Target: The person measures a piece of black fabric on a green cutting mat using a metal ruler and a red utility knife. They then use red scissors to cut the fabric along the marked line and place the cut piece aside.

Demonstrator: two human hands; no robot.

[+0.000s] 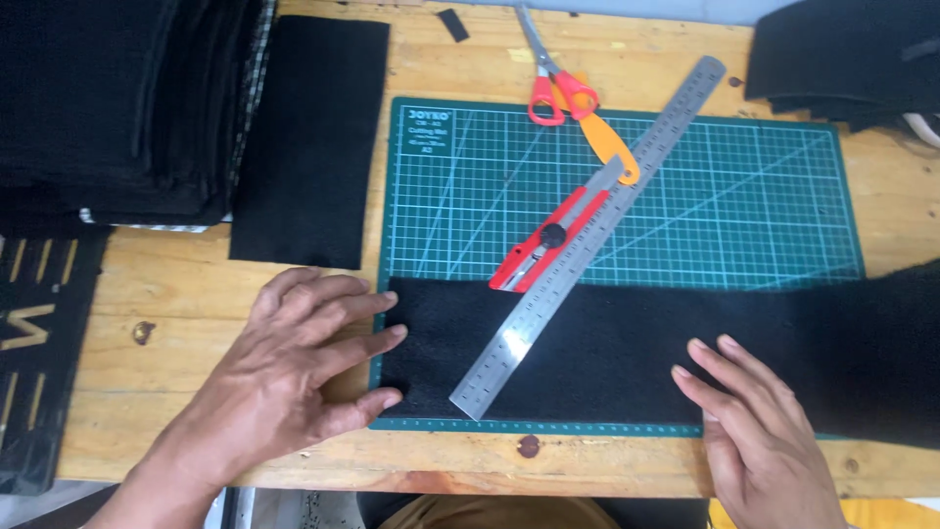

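A long strip of black felt (627, 348) lies across the near part of a green cutting mat (744, 196). My left hand (294, 377) rests flat, fingers spread, touching the felt's left end. My right hand (754, 431) lies flat on the felt's near edge, further right. Neither hand holds anything. A steel ruler (587, 235) lies diagonally over the mat and felt. Beside the ruler, a red utility knife (548, 240) sits on the mat.
Red-and-orange scissors (573, 98) lie at the mat's far edge. A black felt rectangle (308, 137) and a stack of black fabric (117, 108) lie at the left, more black fabric (852, 59) at the far right. A black lettered panel (39, 343) overhangs the wooden table's (176, 284) left edge.
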